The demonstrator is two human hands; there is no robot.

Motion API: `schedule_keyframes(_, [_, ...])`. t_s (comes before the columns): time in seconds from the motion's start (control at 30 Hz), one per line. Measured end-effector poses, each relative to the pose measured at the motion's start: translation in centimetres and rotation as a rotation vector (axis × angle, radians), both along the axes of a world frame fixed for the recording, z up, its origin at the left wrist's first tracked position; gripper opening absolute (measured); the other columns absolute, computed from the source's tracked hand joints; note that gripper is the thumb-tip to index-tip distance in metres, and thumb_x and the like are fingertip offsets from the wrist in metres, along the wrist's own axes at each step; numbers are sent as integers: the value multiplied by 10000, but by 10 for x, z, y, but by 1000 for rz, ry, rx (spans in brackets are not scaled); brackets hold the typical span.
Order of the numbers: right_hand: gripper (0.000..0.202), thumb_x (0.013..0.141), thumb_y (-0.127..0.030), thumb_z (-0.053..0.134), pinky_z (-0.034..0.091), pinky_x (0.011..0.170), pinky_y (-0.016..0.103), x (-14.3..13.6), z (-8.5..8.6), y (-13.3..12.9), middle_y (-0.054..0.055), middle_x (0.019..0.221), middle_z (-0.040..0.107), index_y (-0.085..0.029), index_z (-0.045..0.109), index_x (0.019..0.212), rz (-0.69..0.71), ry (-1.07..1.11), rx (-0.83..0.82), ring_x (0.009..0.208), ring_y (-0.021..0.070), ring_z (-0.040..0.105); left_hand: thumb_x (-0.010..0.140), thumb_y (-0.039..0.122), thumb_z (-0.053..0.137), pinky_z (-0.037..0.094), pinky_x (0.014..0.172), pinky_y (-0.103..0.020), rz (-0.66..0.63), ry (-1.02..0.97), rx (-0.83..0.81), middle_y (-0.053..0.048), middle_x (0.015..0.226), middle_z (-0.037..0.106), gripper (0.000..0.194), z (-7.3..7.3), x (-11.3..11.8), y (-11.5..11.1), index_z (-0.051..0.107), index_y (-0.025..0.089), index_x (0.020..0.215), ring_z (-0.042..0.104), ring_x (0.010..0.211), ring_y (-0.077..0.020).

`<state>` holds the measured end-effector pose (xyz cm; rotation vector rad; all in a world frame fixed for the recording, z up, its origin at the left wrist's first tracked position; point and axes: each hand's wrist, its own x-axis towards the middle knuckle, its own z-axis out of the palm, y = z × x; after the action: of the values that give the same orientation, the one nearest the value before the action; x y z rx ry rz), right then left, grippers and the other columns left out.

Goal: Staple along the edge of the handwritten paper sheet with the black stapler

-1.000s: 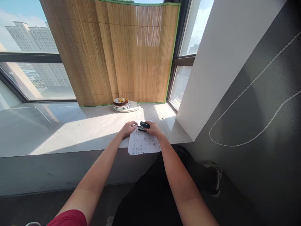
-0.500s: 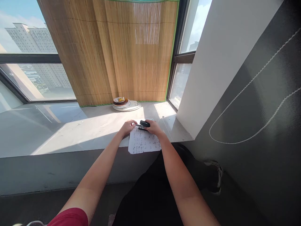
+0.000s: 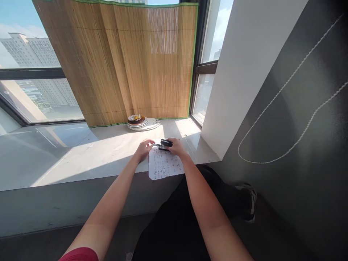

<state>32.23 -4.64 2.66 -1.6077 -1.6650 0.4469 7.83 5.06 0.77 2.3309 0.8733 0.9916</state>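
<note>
A black stapler [image 3: 166,143] is held over the sheet of handwritten paper [image 3: 164,168], its upper arm raised apart from its base. My right hand [image 3: 177,147] grips it from the right, fingers closed around its rear part. From the stapler's left side sticks out a thin metal piece [image 3: 156,144]; whether it is part of the stapler or a strip of staples I cannot tell. My left hand [image 3: 143,149] pinches the outer end of this piece between thumb and fingers. The paper lies beneath, its lower edge reaching over the ledge's front.
A stack of plates [image 3: 138,123] stands farther back on the white window ledge [image 3: 108,148]. Behind it hangs a bamboo blind [image 3: 130,69]. To the right are a white pillar [image 3: 241,69] and a dark wall with a looped beaded cord [image 3: 272,162].
My left hand has drawn a little leftward from the stapler, and more of the thin metal piece shows between them. The right hand keeps its grip. The whole view has shifted slightly.
</note>
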Motion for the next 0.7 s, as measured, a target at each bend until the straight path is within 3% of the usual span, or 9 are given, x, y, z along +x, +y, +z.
schedule_keyframes(0.23, [359,858,-197,803,546,1067,481,4,2,-2,43,1179,822,-302,817,1202,48,36,72,1188,311,721,965,305,700,538,819,-368,-124,-33,42,-88,1074,776,161,6,0,-10,786,217,1068,682,886,-223])
schedule_keyframes(0.33, [334,883,-187,807,499,1113,490,1,4,-4,43,1205,818,-302,819,1196,117,-16,129,1197,298,720,960,319,740,520,804,-346,-140,-58,22,-61,1019,771,287,5,0,-12,735,234,1234,693,893,-216])
schedule_keyframes(0.47, [280,894,-193,817,495,1062,466,-2,3,-1,48,1187,812,-291,829,1156,215,-79,210,1157,296,716,891,292,823,505,810,-317,-116,-123,52,-42,1073,725,637,1,1,-11,543,270,1463,664,949,-204])
schedule_keyframes(0.7, [235,915,-171,828,400,977,434,-16,-6,5,44,1183,777,-310,829,1105,291,-296,328,1119,275,656,847,158,763,493,782,-306,-144,-112,124,-30,1054,680,580,-5,1,-6,577,263,1387,642,936,-194])
